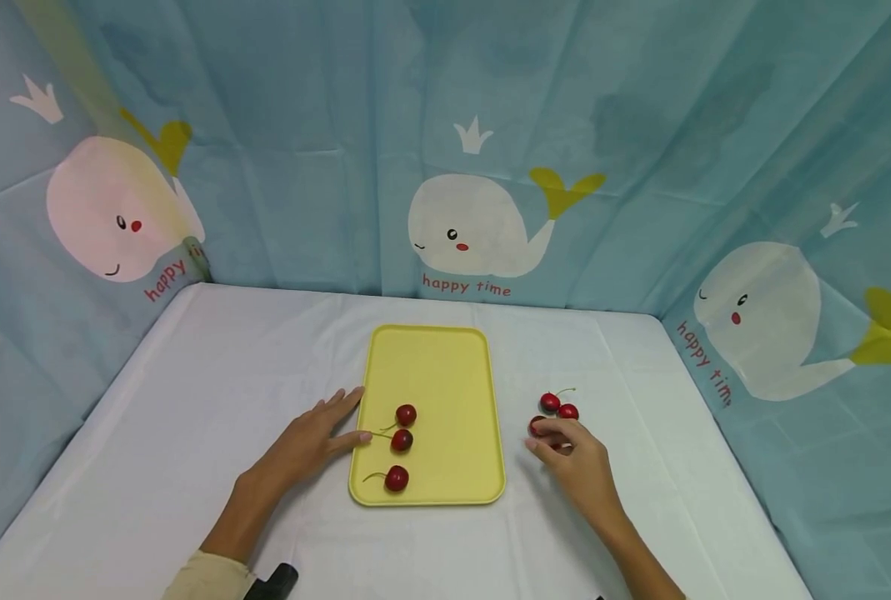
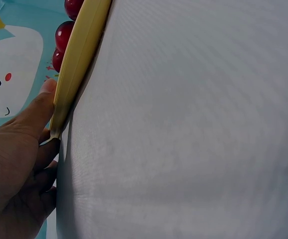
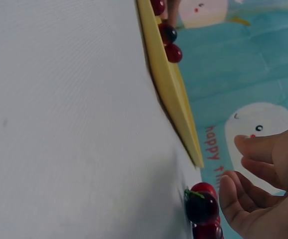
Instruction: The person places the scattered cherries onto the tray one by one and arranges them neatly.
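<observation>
A yellow tray (image 1: pixel 445 375) lies on the white cloth, with three red cherries on its left part: an upper one (image 1: pixel 406 415), a middle one (image 1: pixel 402 441) and a lower one (image 1: pixel 396 478). My left hand (image 1: pixel 310 442) rests at the tray's left edge. Its thumb lies over the rim, and the other fingers reach along the side. To the right of the tray, my right hand (image 1: pixel 576 467) hovers over a cluster of several cherries (image 1: pixel 550 402), partly covering them. In the right wrist view, a gap separates its thumb and fingers from the cherries (image 3: pixel 202 206).
White cloth (image 1: pixel 212 400) covers the table. Blue curtains (image 1: pixel 302 208) printed with whales stand behind and at both sides. A black object (image 1: pixel 276 581) sits by the left sleeve (image 1: pixel 208 577).
</observation>
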`<state>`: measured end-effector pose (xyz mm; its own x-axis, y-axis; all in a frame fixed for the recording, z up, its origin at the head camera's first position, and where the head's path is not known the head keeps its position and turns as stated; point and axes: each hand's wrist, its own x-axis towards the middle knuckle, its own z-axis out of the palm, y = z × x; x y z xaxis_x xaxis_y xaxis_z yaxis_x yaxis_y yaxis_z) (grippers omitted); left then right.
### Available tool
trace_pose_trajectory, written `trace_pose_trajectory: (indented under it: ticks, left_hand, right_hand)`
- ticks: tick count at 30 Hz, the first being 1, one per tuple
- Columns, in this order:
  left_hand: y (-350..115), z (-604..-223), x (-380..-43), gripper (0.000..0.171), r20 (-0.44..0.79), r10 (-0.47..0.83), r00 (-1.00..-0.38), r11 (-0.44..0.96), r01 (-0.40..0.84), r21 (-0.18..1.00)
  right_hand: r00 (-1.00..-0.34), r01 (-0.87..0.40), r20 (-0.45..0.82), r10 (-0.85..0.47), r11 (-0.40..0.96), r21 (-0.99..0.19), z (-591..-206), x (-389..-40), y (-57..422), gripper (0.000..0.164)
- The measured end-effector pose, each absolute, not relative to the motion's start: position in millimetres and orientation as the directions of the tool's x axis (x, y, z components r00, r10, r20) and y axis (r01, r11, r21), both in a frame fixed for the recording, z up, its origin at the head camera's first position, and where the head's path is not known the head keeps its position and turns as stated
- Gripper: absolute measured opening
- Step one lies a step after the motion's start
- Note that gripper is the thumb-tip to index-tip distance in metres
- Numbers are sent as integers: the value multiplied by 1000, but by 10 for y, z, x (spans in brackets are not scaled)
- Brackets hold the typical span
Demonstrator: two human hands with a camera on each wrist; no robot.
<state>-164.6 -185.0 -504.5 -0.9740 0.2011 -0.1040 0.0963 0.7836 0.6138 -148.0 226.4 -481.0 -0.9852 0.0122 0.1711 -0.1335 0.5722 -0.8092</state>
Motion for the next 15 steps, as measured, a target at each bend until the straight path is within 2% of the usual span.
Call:
trace_pose_trajectory:
  ticks: [8,15]
  left_hand:
    - [-1857,-5031,-1640,87,-115,203,-972,781,90,618]
    - [-1870,-5041,-1653,87,-103,217,-971,779,109,618]
  right_hand:
    - [-980,-132,193,42,592,-795,-4825,-1439,2362,24]
    - [-981,-72,174,89,662,-746,-4879,-1460,2422,24]
